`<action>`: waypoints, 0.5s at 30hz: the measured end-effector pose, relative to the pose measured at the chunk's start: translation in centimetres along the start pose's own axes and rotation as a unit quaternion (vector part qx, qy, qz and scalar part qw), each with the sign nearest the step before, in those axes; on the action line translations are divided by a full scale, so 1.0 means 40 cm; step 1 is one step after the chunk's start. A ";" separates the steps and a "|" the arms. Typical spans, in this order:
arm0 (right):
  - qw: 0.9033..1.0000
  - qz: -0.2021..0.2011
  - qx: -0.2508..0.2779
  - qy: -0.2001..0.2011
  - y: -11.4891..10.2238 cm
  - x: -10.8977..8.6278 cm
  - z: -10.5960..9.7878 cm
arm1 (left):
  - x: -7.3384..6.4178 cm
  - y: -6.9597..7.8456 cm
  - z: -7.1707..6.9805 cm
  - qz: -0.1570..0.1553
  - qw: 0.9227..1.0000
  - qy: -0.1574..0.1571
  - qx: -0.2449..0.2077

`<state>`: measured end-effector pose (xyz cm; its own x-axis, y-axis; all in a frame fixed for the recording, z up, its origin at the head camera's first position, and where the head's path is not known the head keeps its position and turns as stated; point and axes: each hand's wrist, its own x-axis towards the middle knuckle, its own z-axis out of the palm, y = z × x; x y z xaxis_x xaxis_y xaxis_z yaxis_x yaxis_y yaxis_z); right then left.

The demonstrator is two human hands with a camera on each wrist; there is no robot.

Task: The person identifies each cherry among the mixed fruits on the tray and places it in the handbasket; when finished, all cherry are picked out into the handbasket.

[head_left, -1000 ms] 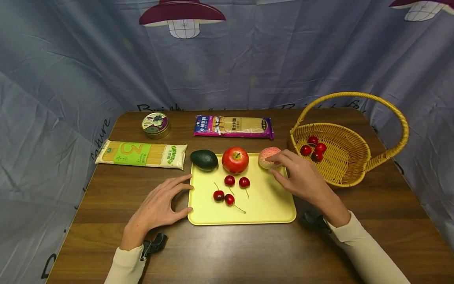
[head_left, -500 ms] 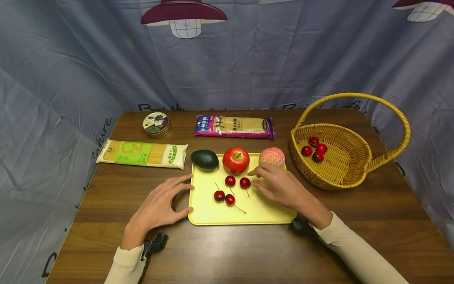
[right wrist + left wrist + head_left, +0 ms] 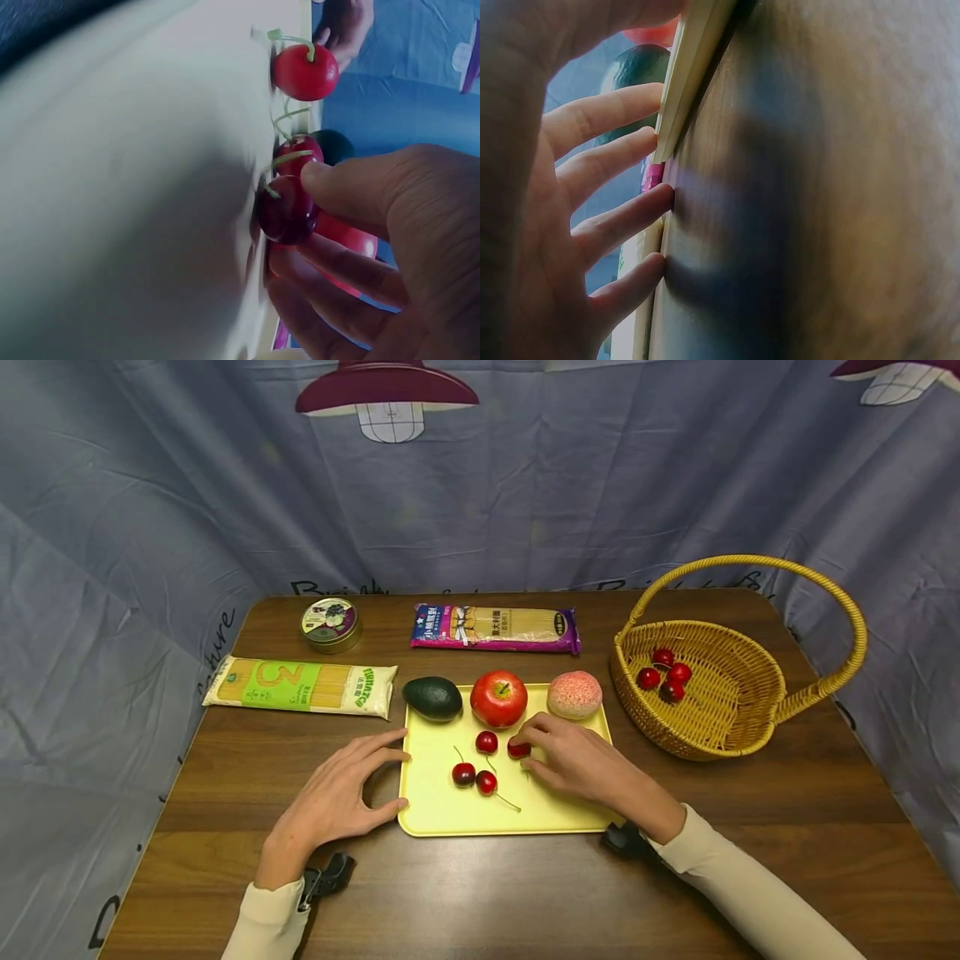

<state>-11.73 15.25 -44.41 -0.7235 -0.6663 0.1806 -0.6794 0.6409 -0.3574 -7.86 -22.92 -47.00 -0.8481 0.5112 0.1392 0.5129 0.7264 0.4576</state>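
Right-hand grip point(image 3: 573, 762): thumb and fingers pinching a dark red cherry point(image 3: 286, 214) with a thin green stem, over the middle of a pale yellow tray point(image 3: 442, 820); whether the fruit touches the tray is unclear. Three more cherries point(image 3: 486, 782) lie on the tray just to its left. A left hand point(image 3: 333, 793) has its fingers spread, some fingertips touching the tray's left edge. Along the far edge sit a dark green avocado point(image 3: 432, 699), a red apple point(image 3: 498, 697) and a pink peach point(image 3: 574, 695). To the right, a woven basket point(image 3: 656, 720) with a tall handle contains four cherries point(image 3: 672, 692). Beyond the tray on the wooden desk point(image 3: 450, 902) lies a purple-edged pasta packet point(image 3: 495, 627); at left, a green-labelled packet point(image 3: 300, 685) and a round tin point(image 3: 328, 625).
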 end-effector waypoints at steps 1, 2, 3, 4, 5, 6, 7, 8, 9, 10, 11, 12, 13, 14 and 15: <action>1.000 0.001 0.001 -0.002 -0.001 0.000 0.001 | 0.000 0.000 0.000 0.000 1.000 0.000 0.001; 1.000 0.003 0.002 -0.005 -0.001 -0.001 0.001 | 0.001 0.000 0.000 0.000 1.000 0.000 0.001; 1.000 0.005 0.003 -0.007 -0.002 -0.001 0.002 | 0.001 0.000 0.000 0.001 1.000 0.001 0.001; 1.000 0.006 0.003 -0.010 -0.002 -0.002 0.002 | 0.001 0.000 0.001 0.001 1.000 0.001 0.002; 1.000 0.008 0.003 -0.012 -0.003 -0.003 0.002 | 0.001 0.000 0.001 0.001 1.000 0.002 0.001; 1.000 0.010 0.004 -0.015 -0.003 -0.003 0.003 | 0.000 0.001 0.001 0.001 1.000 0.002 0.001; 1.000 0.011 0.004 -0.017 -0.003 -0.004 0.003 | 0.000 0.001 0.001 0.001 1.000 0.002 0.002; 1.000 0.012 0.004 -0.018 -0.003 -0.004 0.003 | -0.001 0.001 0.001 0.001 1.000 0.002 0.002; 1.000 0.013 0.003 -0.019 -0.003 -0.005 0.002 | -0.001 0.001 0.001 0.001 1.000 0.003 0.002; 1.000 0.013 0.003 -0.020 -0.003 -0.005 0.001 | -0.001 0.002 0.001 0.000 1.000 0.003 0.002; 1.000 0.013 0.001 -0.021 -0.003 -0.005 0.000 | -0.001 0.002 0.000 0.000 1.000 0.003 0.001; 1.000 0.013 0.000 -0.021 -0.002 -0.006 0.000 | -0.002 0.003 0.000 -0.001 1.000 0.003 0.002; 1.000 0.014 -0.002 -0.022 -0.001 -0.007 -0.002 | -0.001 0.003 0.000 -0.001 1.000 0.003 0.002; 1.000 0.014 -0.005 -0.023 -0.001 -0.007 -0.004 | -0.001 0.003 0.000 0.000 1.000 0.003 0.002; 1.000 0.015 -0.007 -0.023 0.000 -0.008 -0.006 | -0.001 0.003 0.001 0.000 1.000 0.003 0.002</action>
<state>-11.52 15.54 -44.23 -0.7377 -0.6630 0.1273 -0.6590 0.6663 -0.3489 -7.76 -22.84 -46.97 -0.8485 0.5092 0.1441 0.5140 0.7279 0.4538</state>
